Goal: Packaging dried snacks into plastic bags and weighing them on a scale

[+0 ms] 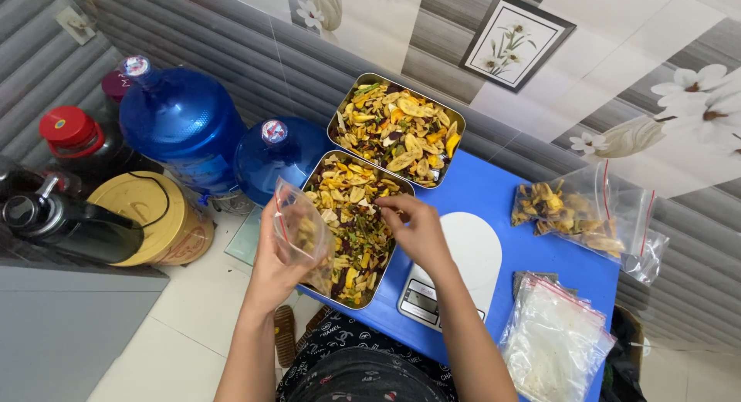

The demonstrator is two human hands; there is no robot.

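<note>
My left hand holds a clear zip bag partly filled with dried fruit chips, just left of the near metal tray. My right hand reaches into that tray and pinches some of the mixed chips. A second metal tray full of the same chips stands behind it on the blue table. A white kitchen scale lies under my right wrist.
Filled zip bags of chips lie at the table's right, and a stack of empty bags sits near the front right corner. Two blue water jugs, a gold tin and dark bottles stand on the floor at left.
</note>
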